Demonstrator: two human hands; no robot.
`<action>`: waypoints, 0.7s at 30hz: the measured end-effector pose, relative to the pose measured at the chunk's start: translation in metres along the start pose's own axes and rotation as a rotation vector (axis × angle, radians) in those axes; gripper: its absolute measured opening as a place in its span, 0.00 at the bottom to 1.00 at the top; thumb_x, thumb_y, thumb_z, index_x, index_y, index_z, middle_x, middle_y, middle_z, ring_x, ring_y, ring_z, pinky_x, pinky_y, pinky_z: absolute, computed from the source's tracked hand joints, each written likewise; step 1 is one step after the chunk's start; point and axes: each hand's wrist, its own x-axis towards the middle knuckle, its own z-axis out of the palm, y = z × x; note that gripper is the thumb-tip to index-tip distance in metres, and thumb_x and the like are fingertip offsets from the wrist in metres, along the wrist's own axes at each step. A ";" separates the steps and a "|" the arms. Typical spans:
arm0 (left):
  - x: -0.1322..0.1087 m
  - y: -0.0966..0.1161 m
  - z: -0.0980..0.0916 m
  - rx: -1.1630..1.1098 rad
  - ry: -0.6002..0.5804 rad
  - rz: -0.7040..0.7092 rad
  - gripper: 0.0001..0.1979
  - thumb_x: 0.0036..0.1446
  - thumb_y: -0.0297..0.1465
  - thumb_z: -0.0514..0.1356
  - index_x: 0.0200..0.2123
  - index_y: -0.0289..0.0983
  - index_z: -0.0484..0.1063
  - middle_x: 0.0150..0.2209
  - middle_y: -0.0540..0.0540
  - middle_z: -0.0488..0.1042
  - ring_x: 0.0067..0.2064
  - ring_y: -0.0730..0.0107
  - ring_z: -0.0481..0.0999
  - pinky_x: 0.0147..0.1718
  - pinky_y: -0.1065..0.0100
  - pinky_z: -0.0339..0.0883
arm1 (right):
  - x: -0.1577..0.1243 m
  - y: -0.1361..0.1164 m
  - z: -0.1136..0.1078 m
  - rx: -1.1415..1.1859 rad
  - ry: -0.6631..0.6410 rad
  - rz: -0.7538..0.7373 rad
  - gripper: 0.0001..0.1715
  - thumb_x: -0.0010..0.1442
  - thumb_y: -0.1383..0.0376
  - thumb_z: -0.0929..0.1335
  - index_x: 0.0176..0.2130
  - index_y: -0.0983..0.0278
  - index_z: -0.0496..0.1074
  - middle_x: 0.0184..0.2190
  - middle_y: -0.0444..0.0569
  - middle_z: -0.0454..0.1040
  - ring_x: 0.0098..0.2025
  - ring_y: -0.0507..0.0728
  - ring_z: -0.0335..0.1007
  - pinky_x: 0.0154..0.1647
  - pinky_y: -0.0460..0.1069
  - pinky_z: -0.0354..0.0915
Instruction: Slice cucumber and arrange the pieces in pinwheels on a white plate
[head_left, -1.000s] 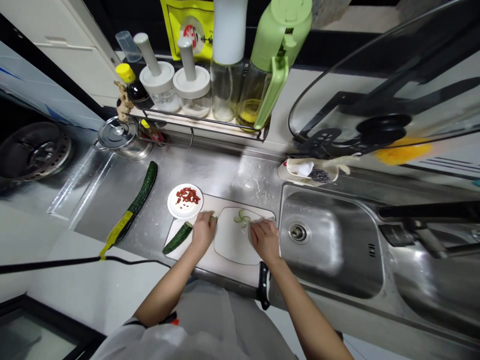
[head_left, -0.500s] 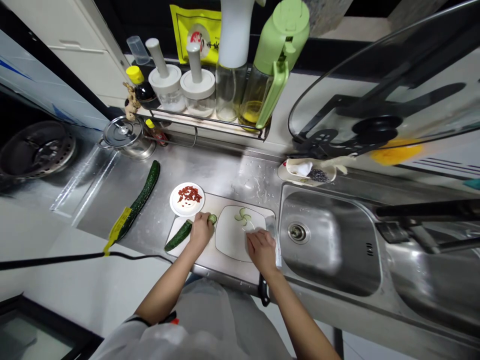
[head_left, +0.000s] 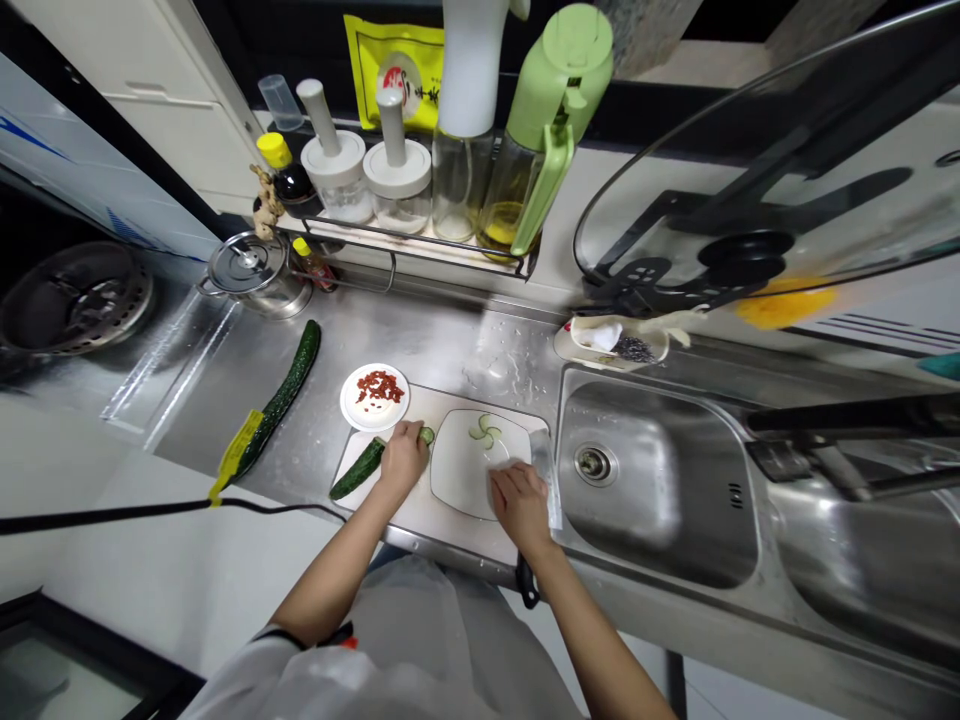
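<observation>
My left hand is closed over a cut cucumber on the cutting board; a cut end shows beyond my fingers. A white plate lies on the board, with thin green cucumber slices fanned near its top. My right hand rests at the plate's right edge, fingers close together and pointing down; whether they hold anything is too small to tell. A knife's black handle sticks out below my right wrist. The small dish behind my left hand holds red pieces.
A whole cucumber with a yellow tag lies on the steel counter at left, near a lidded pot. The sink is at right. A rack of jars and bottles runs along the back, and a glass lid hangs upper right.
My right hand has shifted very slightly left at the plate's edge. The view has moved a little; nothing else has visibly changed.
</observation>
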 end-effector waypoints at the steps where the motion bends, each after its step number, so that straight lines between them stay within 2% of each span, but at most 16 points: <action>1: 0.001 -0.001 0.000 0.000 -0.007 0.011 0.17 0.56 0.26 0.53 0.49 0.38 0.71 0.46 0.41 0.70 0.43 0.64 0.72 0.41 0.67 0.66 | -0.001 0.000 0.000 0.000 -0.002 -0.002 0.12 0.63 0.65 0.62 0.38 0.61 0.75 0.31 0.48 0.73 0.46 0.58 0.61 0.45 0.51 0.52; 9: 0.003 -0.006 0.003 -0.012 0.010 0.055 0.14 0.55 0.25 0.53 0.43 0.39 0.71 0.44 0.43 0.71 0.42 0.66 0.72 0.42 0.68 0.64 | -0.004 0.002 0.001 -0.024 -0.013 -0.011 0.13 0.63 0.65 0.62 0.38 0.61 0.75 0.31 0.49 0.72 0.46 0.58 0.61 0.45 0.52 0.52; 16: 0.006 -0.007 0.000 0.011 0.009 0.066 0.08 0.52 0.23 0.54 0.35 0.38 0.70 0.33 0.46 0.71 0.37 0.66 0.71 0.38 0.68 0.62 | -0.002 0.000 0.000 0.003 -0.019 -0.004 0.12 0.63 0.65 0.62 0.37 0.61 0.75 0.30 0.48 0.72 0.46 0.58 0.61 0.45 0.51 0.52; 21: 0.005 -0.010 -0.003 -0.100 0.000 0.029 0.10 0.51 0.22 0.54 0.35 0.38 0.72 0.29 0.49 0.72 0.31 0.71 0.70 0.34 0.71 0.61 | 0.000 0.000 0.002 0.073 -0.003 0.016 0.13 0.63 0.65 0.62 0.37 0.62 0.75 0.30 0.49 0.73 0.45 0.58 0.61 0.45 0.51 0.55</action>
